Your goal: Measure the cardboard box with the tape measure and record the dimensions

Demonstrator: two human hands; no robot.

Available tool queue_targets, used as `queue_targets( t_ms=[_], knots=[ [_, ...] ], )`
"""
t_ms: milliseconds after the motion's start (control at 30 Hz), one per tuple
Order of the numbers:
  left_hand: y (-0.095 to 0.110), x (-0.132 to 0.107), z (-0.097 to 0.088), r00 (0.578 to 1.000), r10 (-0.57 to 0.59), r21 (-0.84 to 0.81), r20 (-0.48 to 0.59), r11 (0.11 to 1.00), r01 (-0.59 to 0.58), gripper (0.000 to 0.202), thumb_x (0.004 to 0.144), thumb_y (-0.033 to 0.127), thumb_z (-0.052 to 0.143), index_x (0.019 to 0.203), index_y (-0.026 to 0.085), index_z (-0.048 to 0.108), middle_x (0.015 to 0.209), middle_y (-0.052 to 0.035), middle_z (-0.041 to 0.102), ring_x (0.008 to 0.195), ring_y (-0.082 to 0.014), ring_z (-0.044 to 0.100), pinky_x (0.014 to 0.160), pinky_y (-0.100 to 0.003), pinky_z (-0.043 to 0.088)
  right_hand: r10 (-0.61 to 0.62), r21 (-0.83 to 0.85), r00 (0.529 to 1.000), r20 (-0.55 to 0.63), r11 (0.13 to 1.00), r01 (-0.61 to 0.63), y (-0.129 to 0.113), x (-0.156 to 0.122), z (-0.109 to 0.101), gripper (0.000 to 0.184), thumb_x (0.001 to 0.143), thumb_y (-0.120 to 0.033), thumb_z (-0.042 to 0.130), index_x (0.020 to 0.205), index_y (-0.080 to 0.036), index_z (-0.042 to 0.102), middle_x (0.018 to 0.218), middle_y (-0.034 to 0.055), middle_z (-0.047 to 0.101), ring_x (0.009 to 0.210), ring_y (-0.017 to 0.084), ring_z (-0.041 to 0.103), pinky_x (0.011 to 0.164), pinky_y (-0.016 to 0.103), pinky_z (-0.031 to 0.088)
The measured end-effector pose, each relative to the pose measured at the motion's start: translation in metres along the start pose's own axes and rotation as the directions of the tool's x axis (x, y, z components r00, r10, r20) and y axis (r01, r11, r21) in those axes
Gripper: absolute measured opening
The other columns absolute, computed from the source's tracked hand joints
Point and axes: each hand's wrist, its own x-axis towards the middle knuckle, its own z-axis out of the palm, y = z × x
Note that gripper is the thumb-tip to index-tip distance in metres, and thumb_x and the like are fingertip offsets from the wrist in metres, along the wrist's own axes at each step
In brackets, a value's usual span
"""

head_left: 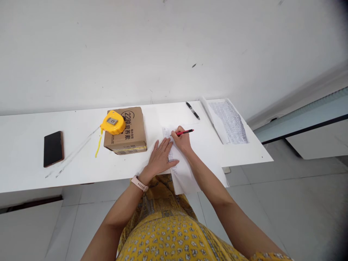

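My right hand (182, 140) is closed around a red and black pen (186, 132), its tip down at a white sheet of paper (187, 177) with handwriting along its left side. Spread flat, my left hand (161, 156) presses on the left edge of that sheet, wearing a pale pink wristband. The paper's lower end hangs over the front edge of the table. Just left of my left hand stands a brown cardboard box (136, 127), and a yellow tape measure (113, 123) with a yellow strap lies on top of it.
A black phone (53, 148) lies at the left of the white table (78, 127). Behind my right hand is a black pen (193, 111). Sheets covered in handwriting (230, 121) lie at the right end. A white wall (136, 54) rises behind the table.
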Motion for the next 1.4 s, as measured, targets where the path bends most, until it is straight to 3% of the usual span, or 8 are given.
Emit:
queue_targets(
  t_ms=[933, 1100, 1200, 1267, 1300, 1400],
  knots=[
    [0.001, 0.000, -0.003, 1.000, -0.007, -0.005, -0.011, 1.000, 0.007, 0.083, 0.091, 0.061, 0.053, 0.154, 0.012, 0.029, 0.163, -0.0176, 0.029, 0.154, -0.0281, 0.019, 0.126, -0.053, 0.008, 0.007, -0.019, 0.999, -0.042, 1.000, -0.008, -0.002, 0.000, 0.000, 0.028, 0.077, -0.024, 0.056, 0.063, -0.025, 0.032, 0.058, -0.0073, 0.033, 0.057, 0.012, 0.034, 0.057, 0.027, 0.031],
    [0.004, 0.001, -0.004, 1.000, -0.017, 0.005, -0.009, 1.000, 0.017, 0.079, 0.090, 0.056, 0.058, 0.151, 0.011, 0.035, 0.162, -0.0189, 0.031, 0.152, -0.0297, 0.023, 0.125, -0.054, 0.013, -0.072, -0.045, 0.980, -0.188, 0.997, 0.065, -0.003, 0.001, -0.010, 0.016, 0.085, -0.031, 0.055, 0.076, -0.024, 0.044, 0.072, -0.0029, 0.050, 0.068, 0.015, 0.048, 0.068, 0.029, 0.042],
    [0.009, -0.013, -0.013, 0.993, -0.006, -0.023, -0.117, 1.000, 0.003, 0.061, 0.092, 0.045, 0.058, 0.144, 0.015, 0.046, 0.157, -0.0166, 0.041, 0.149, -0.0287, 0.033, 0.122, -0.051, 0.026, -0.248, -0.250, 0.965, -0.088, 0.943, 0.220, 0.002, 0.002, -0.038, 0.008, 0.089, -0.027, 0.051, 0.092, -0.022, 0.056, 0.090, 0.0043, 0.059, 0.088, 0.020, 0.056, 0.080, 0.034, 0.045],
    [0.011, -0.032, -0.030, 0.953, 0.020, -0.046, -0.301, 0.998, -0.035, 0.040, 0.095, 0.036, 0.054, 0.132, 0.021, 0.055, 0.147, -0.0120, 0.054, 0.143, -0.0255, 0.042, 0.118, -0.047, 0.036, -0.329, -0.459, 0.944, 0.019, 0.836, 0.301, 0.010, 0.001, -0.061, 0.020, 0.088, -0.018, 0.046, 0.100, -0.022, 0.061, 0.097, 0.0078, 0.058, 0.095, 0.024, 0.054, 0.080, 0.035, 0.044],
    [0.011, -0.041, -0.043, 0.907, 0.022, -0.047, -0.421, 0.998, -0.046, 0.031, 0.096, 0.032, 0.052, 0.125, 0.024, 0.060, 0.139, -0.0100, 0.061, 0.140, -0.0244, 0.047, 0.115, -0.046, 0.040, -0.326, -0.554, 0.943, 0.075, 0.773, 0.311, 0.016, -0.001, -0.072, 0.027, 0.085, -0.014, 0.045, 0.104, -0.022, 0.063, 0.099, 0.0092, 0.057, 0.097, 0.025, 0.053, 0.078, 0.036, 0.044],
    [0.001, -0.065, -0.095, 0.687, -0.036, 0.012, -0.725, 0.998, 0.065, 0.023, 0.093, 0.026, 0.058, 0.115, 0.026, 0.062, 0.127, -0.0087, 0.066, 0.130, -0.0276, 0.055, 0.111, -0.052, 0.043, -0.259, -0.713, 0.955, 0.143, 0.642, 0.281, 0.032, -0.007, -0.095, 0.046, 0.080, -0.004, 0.041, 0.116, -0.022, 0.064, 0.101, 0.0129, 0.059, 0.099, 0.029, 0.050, 0.076, 0.038, 0.045]
  ],
)
